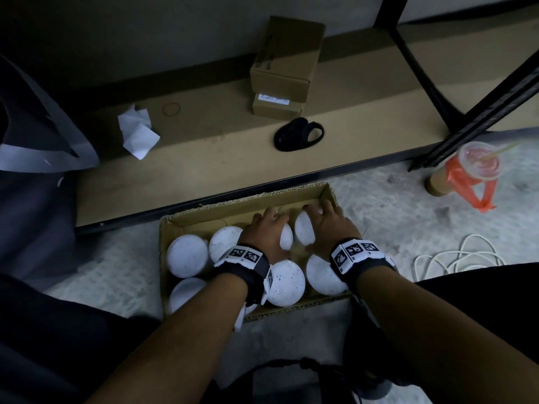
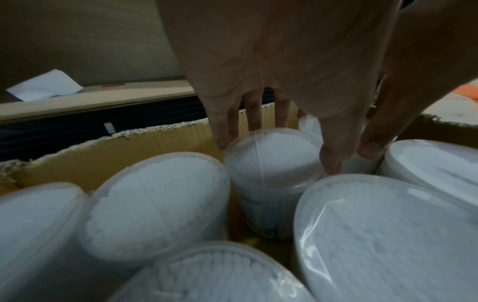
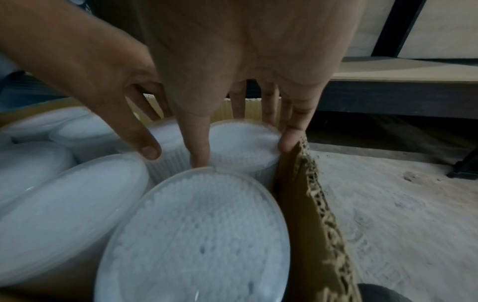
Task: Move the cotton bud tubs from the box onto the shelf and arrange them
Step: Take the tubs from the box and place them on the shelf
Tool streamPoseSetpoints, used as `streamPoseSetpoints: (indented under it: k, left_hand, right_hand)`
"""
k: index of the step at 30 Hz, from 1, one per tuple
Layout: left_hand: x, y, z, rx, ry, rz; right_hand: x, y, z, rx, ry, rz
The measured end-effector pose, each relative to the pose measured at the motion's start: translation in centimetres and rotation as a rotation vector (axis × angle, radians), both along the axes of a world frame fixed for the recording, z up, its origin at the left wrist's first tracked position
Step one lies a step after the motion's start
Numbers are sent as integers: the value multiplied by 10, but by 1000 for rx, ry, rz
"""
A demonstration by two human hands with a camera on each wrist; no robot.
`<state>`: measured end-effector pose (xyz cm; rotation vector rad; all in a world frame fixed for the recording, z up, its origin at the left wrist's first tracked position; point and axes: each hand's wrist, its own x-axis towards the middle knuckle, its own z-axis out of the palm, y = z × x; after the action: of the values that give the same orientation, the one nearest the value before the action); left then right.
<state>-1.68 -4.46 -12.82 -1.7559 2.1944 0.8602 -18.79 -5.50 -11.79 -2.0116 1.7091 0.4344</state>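
While both hands sit in the box, nothing's on the shelf yet — notes near to far:

Near tubs: several full tubs (image 1: 285, 282) packed lid-up at the near end of the box (image 1: 316, 189), touching each other; one (image 3: 194, 235) hard against the rt box wall.

L hand: left hand (image 1: 267, 231) reaches down over a tub (image 2: 271, 161) in the far half; fingers behind its lid, thumb at the front edge. Fingers bent round it, so grasping, but tub not lifted.

R hand: right hand (image 1: 329, 225) straddles the far-rt tub (image 3: 243, 143); thumb in front, other fingers behind and at the side, little finger jammed btwn lid and box wall. Grasping, tub sitting low in the box.

Box: cut-down cardboard, ragged rim, on the floor right by the shelf edge.

Shelf: low board (image 1: 204, 158), w/ crumpled paper (image 1: 137, 132), rubber band, two stacked cartons (image 1: 284, 68), black strap (image 1: 299, 135). No tubs on it.

Risks: tight packing — pulling one up may drag or tip neighbours. Grip is on lids only; if a lid is loose it could pop and spill buds. R little finger may snag the wall, lifting the box. Thumbs of both hands close together, prob. clash if lifted at once. Clutter on shelf leaves awkward landing spots; a tub set on the paper may sit tilted.
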Motion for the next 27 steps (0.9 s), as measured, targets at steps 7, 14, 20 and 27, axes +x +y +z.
streamPoseSetpoints:
  k: [7,14,20,27]
  left_hand:
    - [-1,-4,17,-20,-9,15]
    - [1,2,65,-83,7,37]
    - [8,5,128,-141,-13,22]
    - [16,12,198,-278,-8,-30]
  right_hand:
    - [3,-3,22,-33,-6,-6]
    - [7,-4,70,-21,-10,-25]
    - [11,-1,132,-101,-4,21]
    - [6,15,203,-209,-43,50]
